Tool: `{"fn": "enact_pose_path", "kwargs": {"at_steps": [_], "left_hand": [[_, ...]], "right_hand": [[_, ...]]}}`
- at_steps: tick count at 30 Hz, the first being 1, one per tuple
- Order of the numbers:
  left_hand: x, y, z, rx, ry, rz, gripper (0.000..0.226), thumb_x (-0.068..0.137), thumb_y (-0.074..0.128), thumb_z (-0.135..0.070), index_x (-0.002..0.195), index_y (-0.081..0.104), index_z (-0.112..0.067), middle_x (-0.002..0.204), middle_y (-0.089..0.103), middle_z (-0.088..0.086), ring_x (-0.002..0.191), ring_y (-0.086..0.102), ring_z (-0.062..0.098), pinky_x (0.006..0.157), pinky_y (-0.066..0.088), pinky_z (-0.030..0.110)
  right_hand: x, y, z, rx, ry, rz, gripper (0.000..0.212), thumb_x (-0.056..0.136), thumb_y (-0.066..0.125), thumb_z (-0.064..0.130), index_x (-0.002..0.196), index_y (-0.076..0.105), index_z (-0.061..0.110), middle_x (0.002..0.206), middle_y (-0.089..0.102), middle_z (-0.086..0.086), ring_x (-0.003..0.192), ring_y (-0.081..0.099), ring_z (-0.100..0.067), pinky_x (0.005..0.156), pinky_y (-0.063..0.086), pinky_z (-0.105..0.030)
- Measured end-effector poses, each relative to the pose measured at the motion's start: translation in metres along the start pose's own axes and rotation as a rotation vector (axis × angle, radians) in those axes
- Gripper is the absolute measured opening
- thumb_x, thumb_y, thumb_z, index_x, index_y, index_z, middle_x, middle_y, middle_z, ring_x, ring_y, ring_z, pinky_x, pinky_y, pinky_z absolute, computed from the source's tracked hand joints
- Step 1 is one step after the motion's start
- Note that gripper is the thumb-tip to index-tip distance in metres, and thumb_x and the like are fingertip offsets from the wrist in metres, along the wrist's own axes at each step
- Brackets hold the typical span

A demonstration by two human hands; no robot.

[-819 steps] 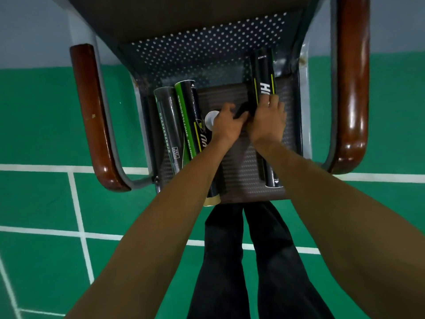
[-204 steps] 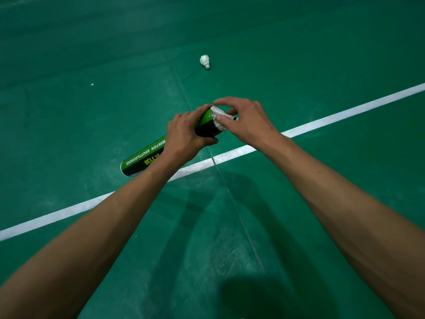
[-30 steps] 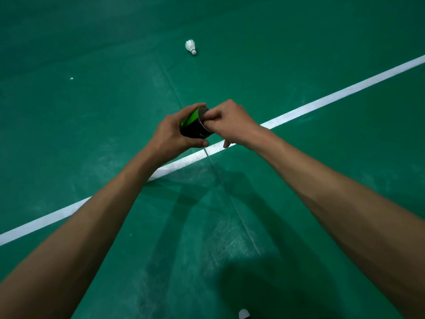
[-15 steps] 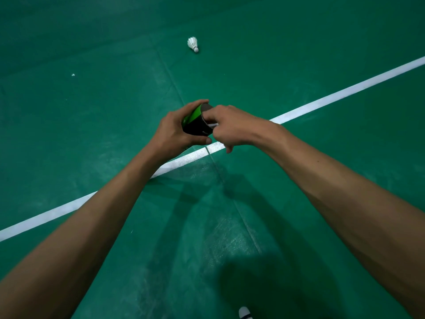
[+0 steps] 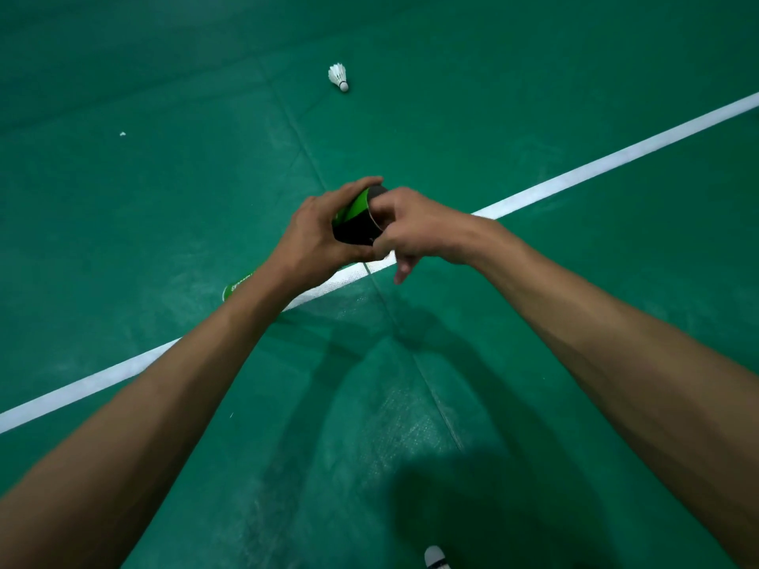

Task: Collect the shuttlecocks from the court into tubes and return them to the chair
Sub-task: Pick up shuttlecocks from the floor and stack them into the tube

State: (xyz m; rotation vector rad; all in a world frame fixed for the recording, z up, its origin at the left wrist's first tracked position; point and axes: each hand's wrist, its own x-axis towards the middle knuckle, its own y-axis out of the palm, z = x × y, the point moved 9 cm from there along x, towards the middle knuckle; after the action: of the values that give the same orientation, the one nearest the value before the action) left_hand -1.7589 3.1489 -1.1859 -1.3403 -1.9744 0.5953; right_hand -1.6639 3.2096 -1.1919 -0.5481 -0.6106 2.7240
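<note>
My left hand (image 5: 316, 236) grips a green and black shuttlecock tube (image 5: 355, 219) just below its open end. The tube's far end (image 5: 232, 288) peeks out under my left forearm. My right hand (image 5: 415, 230) is at the tube's mouth, with thumb and fingers curled over the rim and the little finger hanging down. Whatever is inside the mouth is hidden by the fingers. A white shuttlecock (image 5: 339, 76) lies on the green court floor ahead of the hands. Another shuttlecock (image 5: 435, 558) shows at the bottom edge, close to me.
A white court line (image 5: 616, 158) crosses the green floor diagonally under my hands. A floor seam (image 5: 295, 133) runs from the far shuttlecock's side toward me. A small white speck (image 5: 122, 134) lies at the far left. My shadow darkens the floor below.
My hands have stayed over the line with the tube. The right fingers have shifted over the tube's mouth. The shuttlecock at the bottom edge has come further into view.
</note>
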Motion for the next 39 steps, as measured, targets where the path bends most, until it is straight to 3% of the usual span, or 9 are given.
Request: {"fn": "enact_pose_path", "kwargs": {"at_steps": [6,11,15,18,21,25,30,35,39], "left_hand": [[0.001,0.012,-0.001,0.044,0.061,0.068,0.087,0.063,0.091,-0.043,0.143,0.057,-0.035,0.121,0.072,-0.009,0.109,0.068,0.023,0.098,0.051,0.051],[-0.002,0.025,0.004,0.088,0.076,0.091,0.089,0.062,0.090,-0.048,0.144,0.056,-0.036,0.118,0.073,-0.007,0.105,0.067,0.025,0.095,0.049,0.055],[-0.001,0.014,0.001,0.057,0.060,0.052,0.087,0.064,0.090,-0.042,0.143,0.057,-0.032,0.121,0.071,-0.010,0.107,0.066,0.021,0.098,0.048,0.056],[0.000,0.011,-0.007,0.078,0.066,0.052,0.086,0.064,0.088,-0.046,0.143,0.058,-0.030,0.119,0.072,-0.009,0.105,0.066,0.020,0.098,0.048,0.056],[-0.006,0.019,-0.009,0.104,0.074,0.072,0.087,0.062,0.087,-0.046,0.142,0.060,-0.027,0.115,0.073,-0.008,0.099,0.063,0.020,0.094,0.048,0.055],[-0.012,0.027,0.000,0.112,0.075,0.129,0.088,0.061,0.086,-0.052,0.142,0.059,-0.029,0.119,0.073,-0.008,0.102,0.065,0.020,0.094,0.048,0.054],[-0.014,0.028,0.002,0.161,0.075,0.129,0.089,0.061,0.086,-0.051,0.143,0.057,-0.032,0.122,0.071,-0.007,0.106,0.064,0.020,0.098,0.046,0.051],[-0.015,0.023,-0.007,0.254,0.092,0.095,0.088,0.061,0.084,-0.045,0.144,0.059,-0.030,0.125,0.068,-0.002,0.108,0.056,0.019,0.096,0.037,0.034],[-0.015,0.020,-0.012,0.261,0.097,0.075,0.087,0.062,0.087,-0.040,0.144,0.059,-0.028,0.125,0.069,-0.001,0.106,0.052,0.013,0.093,0.036,0.034]], "right_hand": [[-0.002,0.014,-0.010,-0.073,0.137,0.120,0.014,0.088,0.053,-0.009,0.098,0.050,-0.001,0.096,0.053,-0.021,0.046,0.064,-0.025,0.060,0.062,-0.046],[0.003,0.028,-0.026,-0.118,0.214,0.157,0.030,0.093,0.043,-0.008,0.123,0.043,-0.005,0.116,0.046,-0.024,0.054,0.072,-0.027,0.064,0.063,-0.049],[0.001,0.020,-0.017,0.033,0.156,0.111,0.036,0.087,0.044,-0.014,0.115,0.049,0.009,0.107,0.051,-0.020,0.049,0.066,-0.027,0.060,0.062,-0.046],[-0.004,0.015,-0.012,0.112,0.153,0.140,0.035,0.087,0.048,-0.016,0.105,0.051,0.013,0.100,0.051,-0.015,0.048,0.062,-0.025,0.063,0.062,-0.049],[-0.005,0.025,-0.018,-0.006,0.225,0.207,0.031,0.091,0.049,-0.011,0.117,0.046,0.005,0.116,0.048,-0.016,0.056,0.070,-0.030,0.066,0.062,-0.053],[-0.007,0.041,-0.024,-0.095,0.286,0.276,0.013,0.097,0.047,-0.005,0.108,0.047,0.002,0.134,0.037,-0.017,0.062,0.074,-0.029,0.066,0.063,-0.049],[-0.002,0.044,-0.029,-0.104,0.304,0.265,0.028,0.099,0.044,-0.001,0.126,0.038,0.002,0.155,0.026,-0.021,0.071,0.077,-0.031,0.068,0.063,-0.048],[-0.004,0.051,-0.034,0.032,0.282,0.288,0.038,0.097,0.045,-0.005,0.133,0.036,0.001,0.135,0.033,-0.016,0.082,0.077,-0.035,0.069,0.063,-0.049],[-0.003,0.047,-0.032,0.078,0.271,0.273,0.042,0.096,0.045,-0.006,0.137,0.037,-0.002,0.147,0.034,-0.019,0.084,0.077,-0.035,0.070,0.063,-0.050]]}}
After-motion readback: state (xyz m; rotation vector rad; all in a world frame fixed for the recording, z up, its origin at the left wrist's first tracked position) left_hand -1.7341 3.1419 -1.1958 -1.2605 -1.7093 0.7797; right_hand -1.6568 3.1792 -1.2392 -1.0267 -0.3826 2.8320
